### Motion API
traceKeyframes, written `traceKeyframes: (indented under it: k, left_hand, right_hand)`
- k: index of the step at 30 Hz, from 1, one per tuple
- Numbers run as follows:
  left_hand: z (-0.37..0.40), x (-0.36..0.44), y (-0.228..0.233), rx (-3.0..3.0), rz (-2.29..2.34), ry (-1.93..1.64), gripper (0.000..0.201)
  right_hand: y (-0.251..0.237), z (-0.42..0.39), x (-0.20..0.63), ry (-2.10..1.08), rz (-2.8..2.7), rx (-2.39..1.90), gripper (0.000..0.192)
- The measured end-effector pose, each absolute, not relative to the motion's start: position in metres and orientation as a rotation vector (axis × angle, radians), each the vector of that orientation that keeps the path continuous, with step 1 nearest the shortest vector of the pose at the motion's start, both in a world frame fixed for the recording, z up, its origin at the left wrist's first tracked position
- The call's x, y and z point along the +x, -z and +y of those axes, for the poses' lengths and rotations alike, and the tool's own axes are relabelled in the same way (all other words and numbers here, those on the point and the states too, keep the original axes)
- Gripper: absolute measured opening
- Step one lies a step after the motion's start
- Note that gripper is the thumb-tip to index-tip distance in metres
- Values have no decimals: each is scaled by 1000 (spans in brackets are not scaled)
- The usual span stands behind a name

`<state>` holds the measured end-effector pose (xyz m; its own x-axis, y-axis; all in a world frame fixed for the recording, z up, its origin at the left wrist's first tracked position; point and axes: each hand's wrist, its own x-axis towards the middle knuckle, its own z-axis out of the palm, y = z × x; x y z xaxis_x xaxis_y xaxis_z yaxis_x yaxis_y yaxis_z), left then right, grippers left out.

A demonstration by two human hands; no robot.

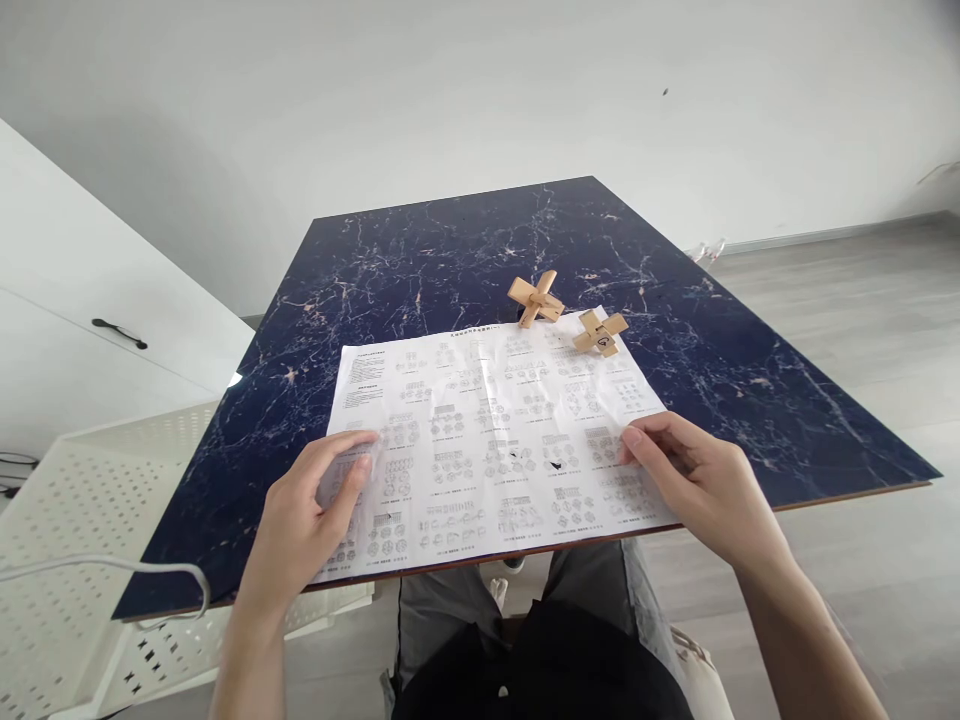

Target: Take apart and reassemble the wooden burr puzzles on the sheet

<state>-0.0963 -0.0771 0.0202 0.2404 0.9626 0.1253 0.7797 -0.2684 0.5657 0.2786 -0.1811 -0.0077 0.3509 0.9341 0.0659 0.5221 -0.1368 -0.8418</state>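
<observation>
A white printed instruction sheet [480, 480], creased and covered in small diagrams, lies at the table's near edge. My left hand [319, 495] rests over its left edge, thumb and forefinger apart. At the right edge, my right hand [686, 480] has its thumb and forefinger brought together on the paper; its other fingers are partly hidden. Beyond the sheet's top edge sits a wooden interlocking puzzle [536, 298], cross-shaped. A second wooden puzzle [600, 333], marked with a letter like G, stands on the sheet's top right corner.
The dark blue marble-patterned table [450, 250] reaches back towards a pale wall. A white cable [172, 570] crosses its near left corner. To the left are a perforated cream rack [169, 440] and a white cabinet [97, 270] with a black handle.
</observation>
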Motion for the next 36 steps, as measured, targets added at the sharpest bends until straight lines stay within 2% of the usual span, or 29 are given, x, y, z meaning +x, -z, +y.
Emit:
traceKeyframes:
  k: [11,36]
  left_hand:
    - [-80,-97,-20,2098,1603,-627,43]
    - [-80,-103,-17,2097,1598,-629,40]
  right_hand:
    - [8,-182,275,-605,-1281,-1826,39]
    - [9,-181,270,-560,-1276,-1872,36]
